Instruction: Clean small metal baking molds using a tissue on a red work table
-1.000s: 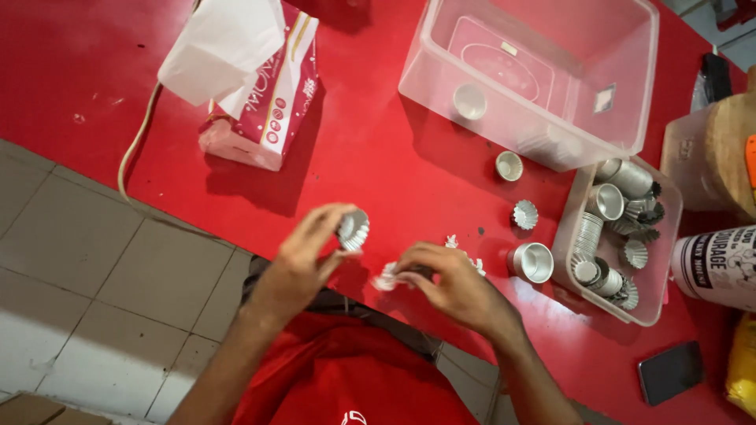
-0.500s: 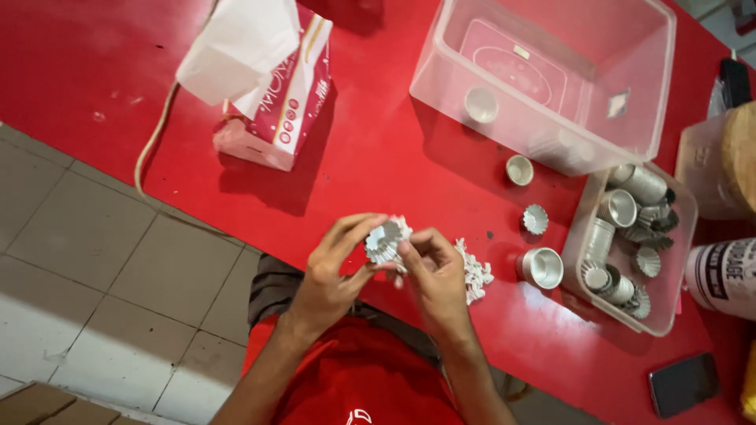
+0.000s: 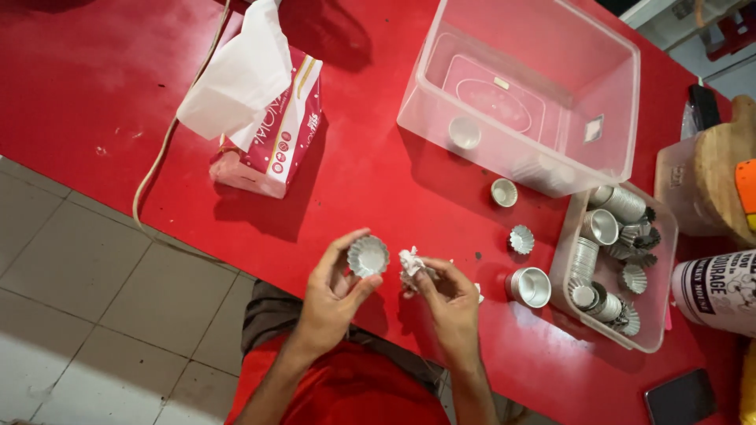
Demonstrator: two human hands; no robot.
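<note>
Red tabletop [image 3: 118, 71], glossy, carries everything in view. Your left hand [image 3: 335, 291] holds a small fluted metal mould [image 3: 368, 256] at the near edge, fingers curled round its rim with the open side turned up toward you. Your right hand [image 3: 449, 295] has its fingers pinched shut on a crumpled wad of white tissue [image 3: 411, 261], held just beside the mould but not touching it.

Change noted: half a second ago the two hands were pressed together with the tissue against the mould; they now stand apart, the mould's inside exposed and looking bright. A second ago the hands were likewise apart. Judgement: one wiping pass on this mould appears finished, and the piece is being looked over.

Surroundings, for the record:
- A single metal cup [image 3: 529, 286] stands on the tabletop just right of your right hand.
- Two more small moulds, one fluted [image 3: 521, 239] and one round [image 3: 504, 192], lie further from the near edge.
- A small clear tub [image 3: 657, 330] near the right edge holds many stacked moulds.
- A large clear bin [image 3: 614, 102] toward the far edge holds one mould [image 3: 464, 133] and little else that can be made out.
- A tissue box [image 3: 276, 142] with a sheet pulled up sits toward the left, a cord [image 3: 157, 165] trailing off the near edge beside it.
- A dark phone [image 3: 681, 397] lies at the near right corner.
</note>
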